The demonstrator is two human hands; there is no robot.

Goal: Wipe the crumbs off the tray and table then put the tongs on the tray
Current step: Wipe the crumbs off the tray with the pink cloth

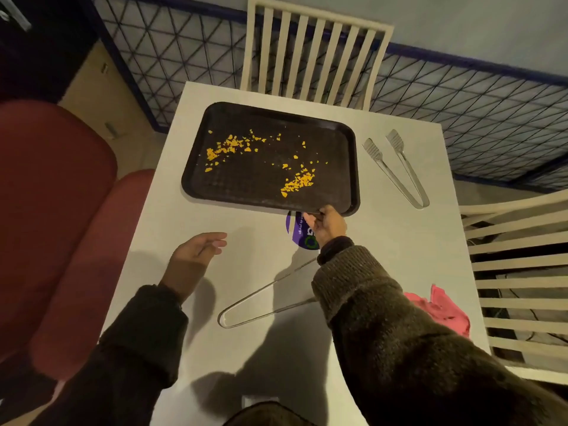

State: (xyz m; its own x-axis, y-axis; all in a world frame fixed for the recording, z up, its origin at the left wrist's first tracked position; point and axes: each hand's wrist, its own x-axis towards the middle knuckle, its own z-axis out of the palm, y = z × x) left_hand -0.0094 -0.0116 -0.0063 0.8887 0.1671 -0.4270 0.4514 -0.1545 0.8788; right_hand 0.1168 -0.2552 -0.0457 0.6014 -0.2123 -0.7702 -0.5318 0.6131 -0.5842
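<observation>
A dark rectangular tray (344, 167) lies on the white table (384, 241), strewn with several orange crumbs (296, 182) in two clusters. My right hand (327, 224) grips the tray's near rim at its right corner. My left hand (196, 250) hovers over the table to the left, fingers apart and holding nothing. One pair of metal tongs (396, 170) lies to the right of the tray. A second pair of tongs (261, 302) lies near me, partly hidden under my right sleeve. A pink cloth (442, 305) sits crumpled at the table's right edge.
A purple round label or lid (299, 232) peeks out under the tray's near rim beside my right hand. Cream slatted chairs stand at the far side (313, 53) and the right side (519, 272). A red upholstered seat (55, 210) is on the left.
</observation>
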